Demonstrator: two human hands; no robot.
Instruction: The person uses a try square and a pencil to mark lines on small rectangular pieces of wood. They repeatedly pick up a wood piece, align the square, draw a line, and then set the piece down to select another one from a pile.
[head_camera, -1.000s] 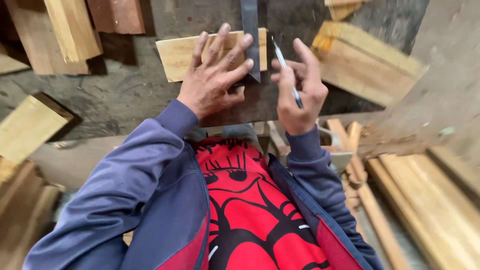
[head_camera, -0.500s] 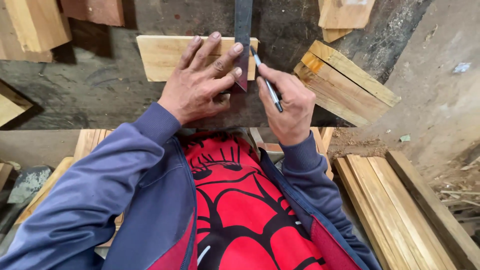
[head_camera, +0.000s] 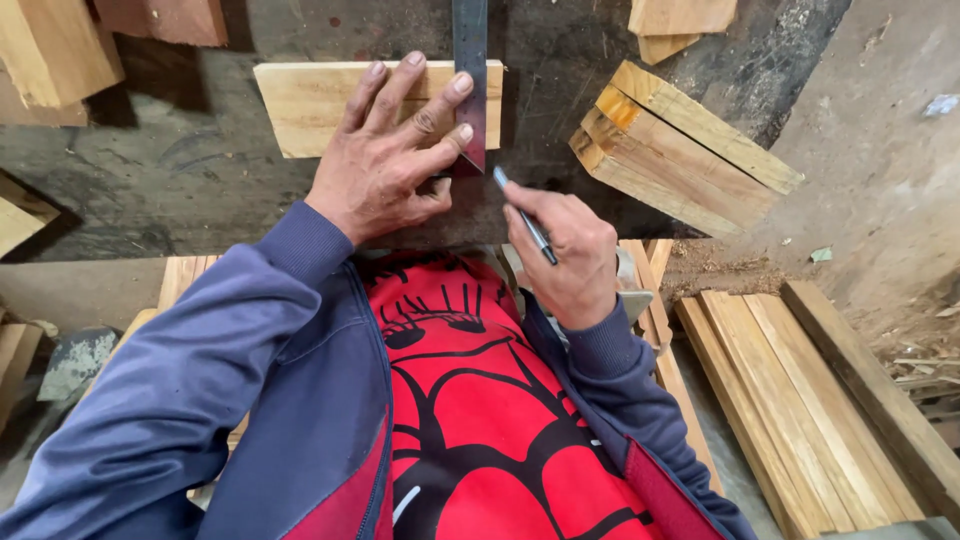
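Note:
My left hand (head_camera: 388, 160) lies spread over a pale wooden block (head_camera: 310, 105) on the dark workbench (head_camera: 180, 180), its fingertips pressing a dark metal square ruler (head_camera: 470, 70) against the block's right end. My right hand (head_camera: 565, 255) holds a thin pen (head_camera: 524, 218) in a closed grip. The pen's tip is just below the ruler's near end, off the block. Blue sleeves and a red shirt fill the lower frame.
Stacked pale wood blocks (head_camera: 680, 150) lie to the right on the bench, more offcuts (head_camera: 55, 50) at the top left and top (head_camera: 680, 20). Long planks (head_camera: 800, 400) lie on the floor at right, beside dusty ground with shavings.
My right hand drew the pen toward me along the ruler's edge, from the block's far side down past its near edge. My left hand kept pressing the ruler and block.

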